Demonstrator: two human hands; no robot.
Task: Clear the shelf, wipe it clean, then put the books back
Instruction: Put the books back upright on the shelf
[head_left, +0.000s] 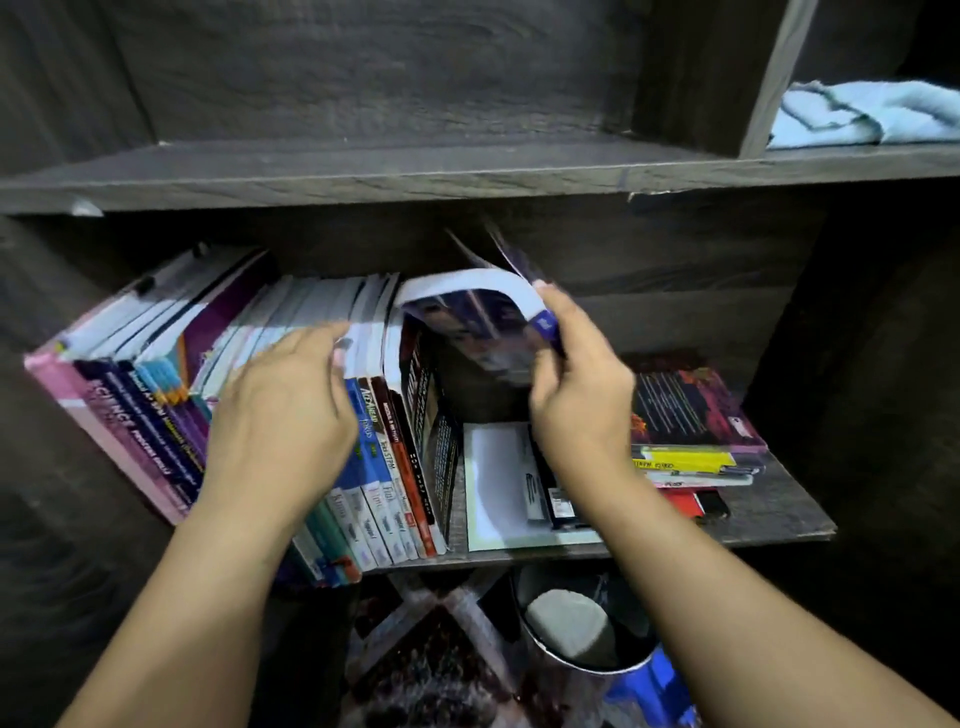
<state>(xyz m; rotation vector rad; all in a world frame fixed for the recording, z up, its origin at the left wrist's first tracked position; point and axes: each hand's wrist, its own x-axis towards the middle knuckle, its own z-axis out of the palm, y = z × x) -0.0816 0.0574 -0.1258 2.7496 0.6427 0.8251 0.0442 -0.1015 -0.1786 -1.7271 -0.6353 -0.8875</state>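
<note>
Our two forearms reach in from the bottom edge, above a bin (582, 629) on the floor. Our left hand (291, 410) lies with fairly straight fingers on the top edges of the row of books (374, 467), pressing on them rather than gripping. Our right hand (576, 395) pinches the corner of a paperback (467, 312) at the right end of that row, and the paperback arches over under the pull.

That bend tells us it is light, thin and floppy. Held by one corner it will sag and may crease, so we judge a hold across the spine or the middle of the cover to be safer. The row leans left and looks heavy as a block. It likely needs both hands squeezing from the ends, or lifting out a few books at a time.

All of this stands on the lower shelf (779, 514), beside a sheet of paper (493, 483) and a flat stack (691, 410). The cloth (857, 117) lies soft and crumpled on the upper board (363, 176), well apart from both hands.
</note>
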